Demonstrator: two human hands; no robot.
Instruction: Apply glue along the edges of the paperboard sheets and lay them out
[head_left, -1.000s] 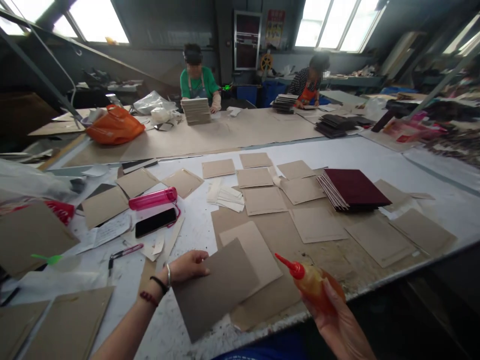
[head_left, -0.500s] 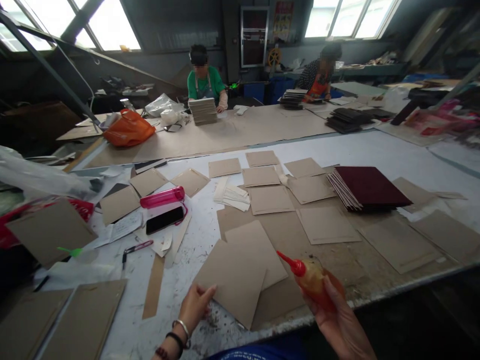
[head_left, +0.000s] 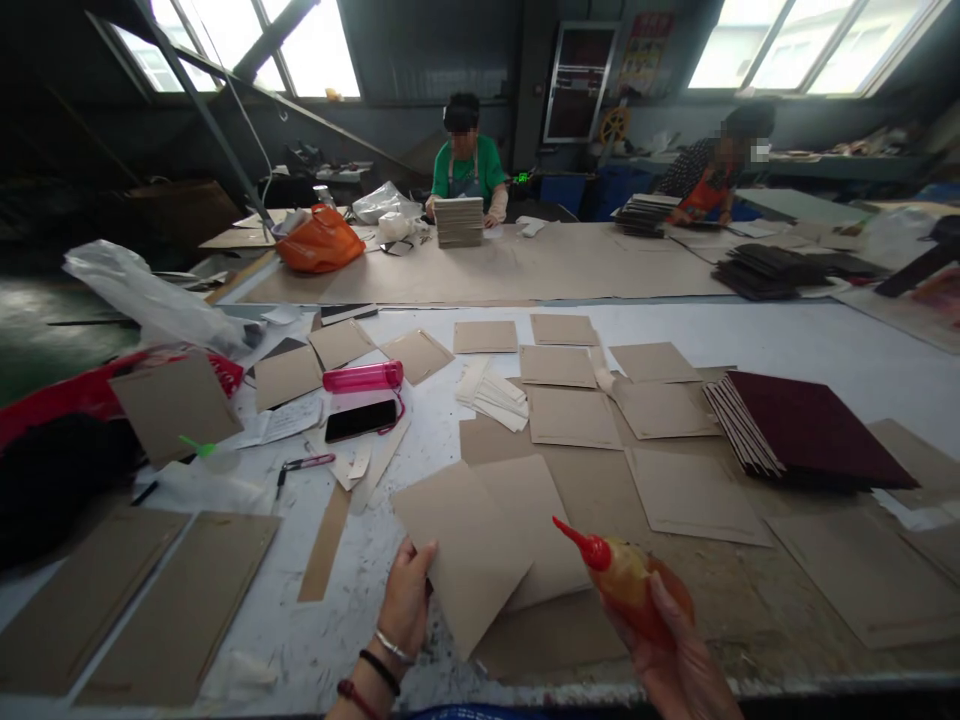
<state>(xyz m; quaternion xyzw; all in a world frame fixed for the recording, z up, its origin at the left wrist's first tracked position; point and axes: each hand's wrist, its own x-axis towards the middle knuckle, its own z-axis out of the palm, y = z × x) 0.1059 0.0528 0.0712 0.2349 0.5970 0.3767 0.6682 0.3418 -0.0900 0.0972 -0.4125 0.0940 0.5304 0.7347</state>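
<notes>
Behind everything stands a dim wall (head_left: 427,55) with windows (head_left: 802,50) high on either side. In front of it runs a far table (head_left: 577,268) covered in brown paper, where a person in green (head_left: 487,165) sits at a stack of pale boards (head_left: 460,222) and a person in an orange apron (head_left: 705,195) bends over the work farther right. An orange bag (head_left: 320,240) sits near that table's left end.

The near table (head_left: 431,420) has a scuffed white top, with a brown sheet (head_left: 604,490) spread from its middle to its near edge. Toward its right end rests a leaning stack of maroon boards (head_left: 817,425); pale boards lie loose across the middle and at the near left corner. Left of centre are a pink cylinder (head_left: 363,376), a phone (head_left: 361,421) and a pen (head_left: 309,463).

By the middle of the near edge, a grey-brown board (head_left: 465,550) overlaps a second board (head_left: 525,500). Its longer sides slant from far left to near right, one corner aimed at the near edge. To its right, above the brown sheet, a squeeze bottle (head_left: 630,580) tilts along the same diagonal, its red nozzle (head_left: 581,542) pointing far and left, base toward the near edge.

The left hand (head_left: 409,600) pinches the grey-brown board's left edge, thumb on top. The right hand (head_left: 679,640) wraps the bottle's body, thumb pressed along its side.
</notes>
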